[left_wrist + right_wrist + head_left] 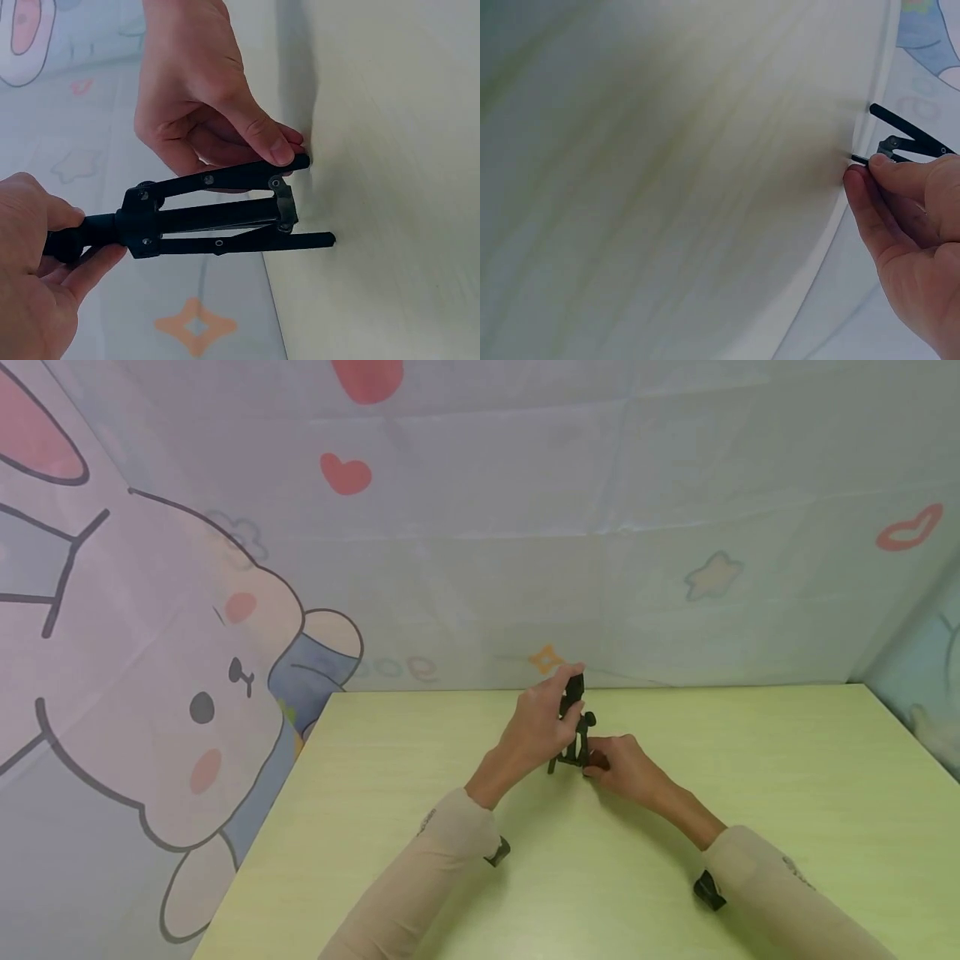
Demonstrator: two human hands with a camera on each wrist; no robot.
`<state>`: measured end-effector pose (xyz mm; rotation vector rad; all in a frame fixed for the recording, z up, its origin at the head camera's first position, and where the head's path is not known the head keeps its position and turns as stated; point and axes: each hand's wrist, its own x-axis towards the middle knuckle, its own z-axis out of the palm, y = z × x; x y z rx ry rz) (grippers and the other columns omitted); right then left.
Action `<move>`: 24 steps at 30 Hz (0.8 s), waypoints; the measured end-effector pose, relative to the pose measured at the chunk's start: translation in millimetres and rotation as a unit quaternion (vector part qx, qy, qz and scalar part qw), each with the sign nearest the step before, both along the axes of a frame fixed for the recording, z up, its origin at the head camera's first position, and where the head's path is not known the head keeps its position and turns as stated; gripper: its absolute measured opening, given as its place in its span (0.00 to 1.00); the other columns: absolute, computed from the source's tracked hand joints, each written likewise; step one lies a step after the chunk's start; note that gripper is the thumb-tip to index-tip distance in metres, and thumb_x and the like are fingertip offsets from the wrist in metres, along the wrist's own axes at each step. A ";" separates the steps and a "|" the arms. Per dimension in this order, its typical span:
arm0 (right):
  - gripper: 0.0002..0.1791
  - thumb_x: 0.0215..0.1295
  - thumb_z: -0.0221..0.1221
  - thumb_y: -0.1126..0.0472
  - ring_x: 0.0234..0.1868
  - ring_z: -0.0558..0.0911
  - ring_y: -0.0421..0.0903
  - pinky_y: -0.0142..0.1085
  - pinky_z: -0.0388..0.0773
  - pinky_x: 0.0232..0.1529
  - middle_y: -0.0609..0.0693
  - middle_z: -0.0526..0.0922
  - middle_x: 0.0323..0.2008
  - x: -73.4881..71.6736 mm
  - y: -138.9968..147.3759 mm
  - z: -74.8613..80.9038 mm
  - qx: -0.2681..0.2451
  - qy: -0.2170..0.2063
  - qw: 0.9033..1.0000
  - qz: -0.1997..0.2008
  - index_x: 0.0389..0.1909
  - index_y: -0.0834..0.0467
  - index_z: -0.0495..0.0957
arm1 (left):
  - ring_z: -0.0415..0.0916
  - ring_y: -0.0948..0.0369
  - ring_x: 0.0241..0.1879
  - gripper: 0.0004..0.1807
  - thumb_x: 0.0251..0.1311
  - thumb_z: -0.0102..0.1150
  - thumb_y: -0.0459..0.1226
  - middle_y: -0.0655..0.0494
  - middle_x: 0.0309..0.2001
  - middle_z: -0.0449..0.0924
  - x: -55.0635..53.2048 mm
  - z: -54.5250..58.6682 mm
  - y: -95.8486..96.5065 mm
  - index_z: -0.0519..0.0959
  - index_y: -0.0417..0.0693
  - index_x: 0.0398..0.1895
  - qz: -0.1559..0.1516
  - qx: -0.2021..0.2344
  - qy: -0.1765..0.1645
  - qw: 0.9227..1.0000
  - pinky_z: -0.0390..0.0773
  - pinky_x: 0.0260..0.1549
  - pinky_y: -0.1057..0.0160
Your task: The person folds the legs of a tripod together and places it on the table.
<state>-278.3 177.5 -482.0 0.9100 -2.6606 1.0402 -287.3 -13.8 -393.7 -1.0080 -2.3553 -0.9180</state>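
Note:
A small black tripod (214, 216) stands upright over the far middle of the table, its legs spread only a little. My left hand (537, 718) grips it near the top, thumb and fingers around the neck below the dark head. My right hand (628, 770) pinches the lower end of one leg between thumb and fingers, as the right wrist view shows with the right hand (919, 202) at the leg's tip. A second leg (907, 126) is free beside it. Small joints and braces link the legs to the centre column.
The pale yellow-green table (360, 827) reaches back to a cloth backdrop (480, 585) printed with hearts, stars and a large rabbit. Both sleeves are light, with a black strap piece (708, 890) at the right wrist and another black piece (498, 852) at the left.

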 end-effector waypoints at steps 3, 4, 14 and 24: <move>0.07 0.59 0.71 0.76 0.32 0.88 0.46 0.37 0.85 0.33 0.54 0.88 0.30 -0.5 -1.0 -0.5 0.002 0.001 1.000 -0.004 0.37 0.65 0.85 | 0.52 0.67 0.12 0.25 0.70 0.61 0.29 0.46 0.39 0.84 -0.6 1.1 0.5 0.70 0.39 0.69 -0.004 -0.004 -0.012 1.000 0.57 0.15 0.72; 0.07 0.59 0.70 0.76 0.33 0.89 0.48 0.38 0.86 0.34 0.55 0.89 0.31 -0.6 -1.1 -0.8 0.002 0.004 1.000 -0.002 0.38 0.66 0.85 | 0.52 0.67 0.11 0.25 0.70 0.61 0.29 0.48 0.34 0.82 -0.9 1.4 0.7 0.70 0.40 0.69 -0.005 -0.004 -0.016 1.000 0.57 0.15 0.72; 0.09 0.61 0.69 0.77 0.40 0.90 0.55 0.43 0.88 0.40 0.59 0.90 0.36 -2.2 1.6 -0.1 -0.024 -0.023 0.999 0.040 0.40 0.67 0.85 | 0.52 0.67 0.10 0.25 0.71 0.60 0.30 0.54 0.21 0.71 -1.3 4.2 -1.6 0.71 0.43 0.70 -0.011 0.003 -0.052 0.999 0.57 0.14 0.71; 0.12 0.60 0.71 0.75 0.40 0.90 0.52 0.40 0.87 0.42 0.56 0.90 0.38 -8.8 6.6 -1.5 -0.054 -0.029 0.995 0.078 0.44 0.66 0.86 | 0.51 0.67 0.11 0.25 0.72 0.61 0.31 0.47 0.55 0.85 -4.8 3.7 -7.2 0.71 0.46 0.70 -0.019 0.003 -0.062 0.998 0.57 0.15 0.71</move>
